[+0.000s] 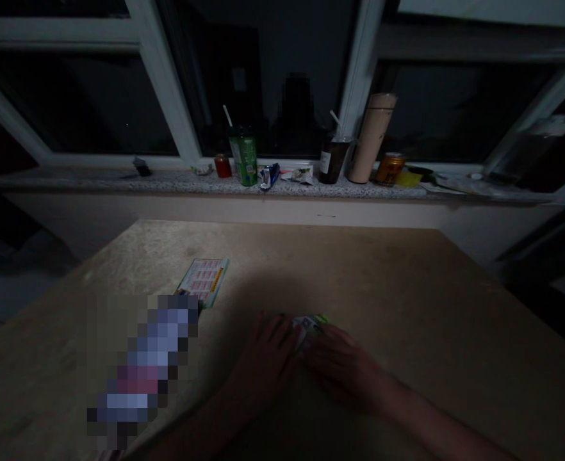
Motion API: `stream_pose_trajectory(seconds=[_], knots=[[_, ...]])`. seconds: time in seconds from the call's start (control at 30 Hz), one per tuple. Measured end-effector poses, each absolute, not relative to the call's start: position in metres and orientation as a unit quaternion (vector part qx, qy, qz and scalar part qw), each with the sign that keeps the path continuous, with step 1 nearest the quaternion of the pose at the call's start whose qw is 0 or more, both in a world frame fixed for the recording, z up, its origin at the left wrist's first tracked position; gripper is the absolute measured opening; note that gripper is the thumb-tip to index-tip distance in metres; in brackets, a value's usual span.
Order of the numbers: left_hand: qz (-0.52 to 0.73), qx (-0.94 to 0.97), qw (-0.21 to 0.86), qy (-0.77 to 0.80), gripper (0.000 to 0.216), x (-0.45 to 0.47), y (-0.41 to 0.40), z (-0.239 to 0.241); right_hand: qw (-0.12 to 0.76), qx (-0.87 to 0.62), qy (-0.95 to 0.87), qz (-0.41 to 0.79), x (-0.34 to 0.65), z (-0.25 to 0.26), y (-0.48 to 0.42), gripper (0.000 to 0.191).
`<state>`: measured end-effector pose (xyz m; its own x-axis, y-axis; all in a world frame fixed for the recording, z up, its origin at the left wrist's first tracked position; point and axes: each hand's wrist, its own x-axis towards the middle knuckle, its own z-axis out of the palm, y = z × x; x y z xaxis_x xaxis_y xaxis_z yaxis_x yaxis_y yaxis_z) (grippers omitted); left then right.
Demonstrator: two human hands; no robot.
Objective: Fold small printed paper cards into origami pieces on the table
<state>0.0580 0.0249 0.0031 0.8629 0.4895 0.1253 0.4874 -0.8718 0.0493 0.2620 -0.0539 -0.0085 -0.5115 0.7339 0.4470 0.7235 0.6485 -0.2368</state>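
Note:
A small printed paper piece (309, 325), white and grey with a green edge, lies on the wooden table (369, 269) between my two hands. My left hand (269, 351) rests at its left side, fingers stretched out and somewhat apart, fingertips by the paper's edge. Over the paper's lower right side sits my right hand (344, 366), its fingers bent and pressed around that edge. Much of the paper is covered by the hands, and dim light hides the finger details. Left of my hands lies a printed card (206, 279) with rows of red print.
A blurred-out long object (155, 358) lies at the left, overlapping the card. Along the stone windowsill (177, 182) stand a green cup (245, 157), a small red jar (222, 166), a dark drink cup (333, 160), a pinkish flask (371, 137) and an orange can (391, 169).

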Motion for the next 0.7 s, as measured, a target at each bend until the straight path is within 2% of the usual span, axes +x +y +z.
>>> stream_pose_trajectory(seconds=[0.07,0.23,0.5,0.7], knots=[[0.06,0.965,0.011,0.256,0.041,0.06,0.026,0.005,0.259,-0.445,-0.858,0.005,0.271,-0.005,-0.049,0.033],[0.053,0.966,0.01,0.255,0.039,0.06,0.029,0.009,0.187,-0.487,-0.852,0.044,0.286,-0.002,-0.043,0.045],[0.061,0.964,0.026,0.258,0.051,0.059,0.029,0.012,0.247,-0.494,-0.833,0.017,0.28,-0.01,-0.042,0.029],[0.065,0.964,0.046,0.254,0.037,0.063,0.03,0.011,0.247,-0.477,-0.843,0.021,0.281,-0.009,-0.042,0.023]])
